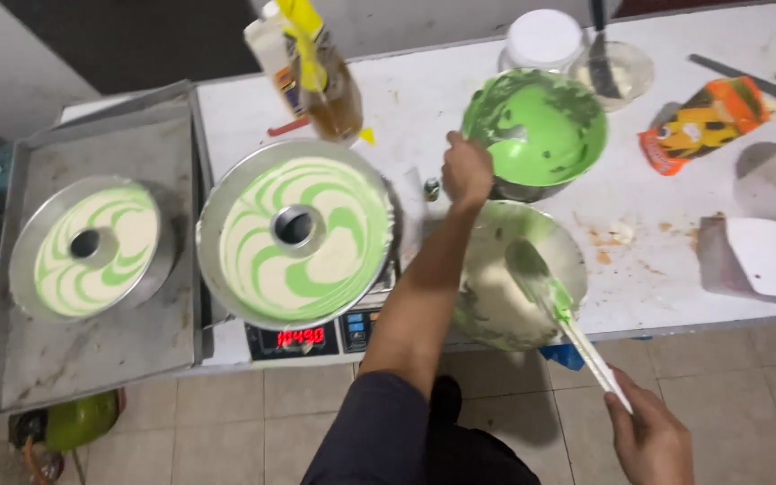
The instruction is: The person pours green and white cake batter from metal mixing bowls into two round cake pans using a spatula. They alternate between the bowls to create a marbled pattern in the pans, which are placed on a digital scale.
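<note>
White bench (pixel 657 207), tiled floor below. Left hand (pixel 466 169) grips green bowl (pixel 536 126) rim near bench middle. Right hand (pixel 653 442) closed on spatula (pixel 560 312), blade in batter bowl (pixel 514 274) at front edge. Marbled ring pan (pixel 296 232) sits on scale (pixel 316 337).

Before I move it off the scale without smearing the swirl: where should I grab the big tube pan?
Probably by the outer rim of the tube pan, one hand on each side, coming from the near edge. Batter fills it around the centre tube, and the bottle crowds the far side.
</note>
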